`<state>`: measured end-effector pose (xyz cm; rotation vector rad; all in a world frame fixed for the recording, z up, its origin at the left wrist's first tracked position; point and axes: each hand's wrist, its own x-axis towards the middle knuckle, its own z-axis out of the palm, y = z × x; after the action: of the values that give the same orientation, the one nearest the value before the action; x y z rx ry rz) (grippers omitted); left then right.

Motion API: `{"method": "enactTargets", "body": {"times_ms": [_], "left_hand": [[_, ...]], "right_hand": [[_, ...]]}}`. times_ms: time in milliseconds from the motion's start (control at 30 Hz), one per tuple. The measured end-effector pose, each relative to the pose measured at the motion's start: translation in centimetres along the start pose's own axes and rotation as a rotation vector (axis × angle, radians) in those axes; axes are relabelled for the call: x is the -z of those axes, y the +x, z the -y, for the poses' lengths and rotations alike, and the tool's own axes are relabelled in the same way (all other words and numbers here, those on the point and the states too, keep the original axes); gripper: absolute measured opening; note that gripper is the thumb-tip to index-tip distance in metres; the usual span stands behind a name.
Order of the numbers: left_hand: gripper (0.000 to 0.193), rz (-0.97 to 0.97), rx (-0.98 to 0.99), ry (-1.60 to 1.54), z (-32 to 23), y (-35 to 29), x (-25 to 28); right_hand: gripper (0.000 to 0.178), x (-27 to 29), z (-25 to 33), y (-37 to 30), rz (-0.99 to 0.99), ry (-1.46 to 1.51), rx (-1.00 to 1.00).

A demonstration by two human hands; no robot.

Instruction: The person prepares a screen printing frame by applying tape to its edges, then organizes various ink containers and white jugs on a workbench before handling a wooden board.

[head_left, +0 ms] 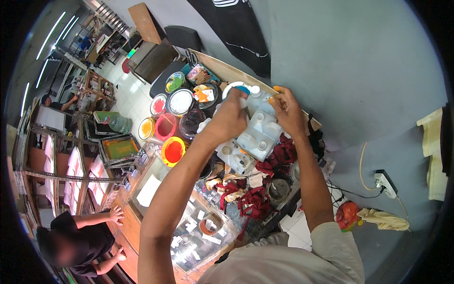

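Note:
My left hand (231,118) reaches over the jugs, its fingers curled in beside a round white tub (230,88) with blue in it. Whatever those fingers hold, if anything, is hidden. To its right, my right hand (289,113) is raised with thumb and finger apart, and both tips look orange. Nothing shows between them. Between and below my hands stand several translucent white plastic jugs, among them a large capped jug (259,135), one nearer me (233,156) and one at the back (261,100). Dark red rags (255,201) lie on the near side of the jugs.
Open paint tubs stand at the left, including an orange one (173,151) and a pink one (166,126). A tape roll (211,225) rests on the glass-topped table. Another person (85,236) is at the lower left. A power strip (386,183) hangs by the right wall.

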<state>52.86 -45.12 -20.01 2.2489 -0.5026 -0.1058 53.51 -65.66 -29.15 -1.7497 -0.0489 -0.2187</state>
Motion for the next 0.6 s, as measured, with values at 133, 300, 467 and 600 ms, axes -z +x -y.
{"method": "enactTargets", "body": {"times_ms": [133,300,467,600], "left_hand": [[0.036,0.067,-0.158,0.257,-2.1,-0.3,-1.4],[0.021,-0.003,-0.232,0.330,-1.8,-1.0,-2.0],[0.031,0.087,-0.023,0.240,-1.8,-0.7,-2.1],[0.030,0.117,-0.045,0.316,-1.5,-0.7,-2.6]], "right_hand": [[0.041,0.8,0.0,-0.1,-0.001,0.014,-0.019],[0.038,1.4,2.7,-3.2,-0.231,-0.140,0.177],[0.028,0.6,2.9,-6.4,-0.160,-0.120,0.284],[0.024,-0.5,0.8,-5.9,-0.203,-0.212,0.423]]}}
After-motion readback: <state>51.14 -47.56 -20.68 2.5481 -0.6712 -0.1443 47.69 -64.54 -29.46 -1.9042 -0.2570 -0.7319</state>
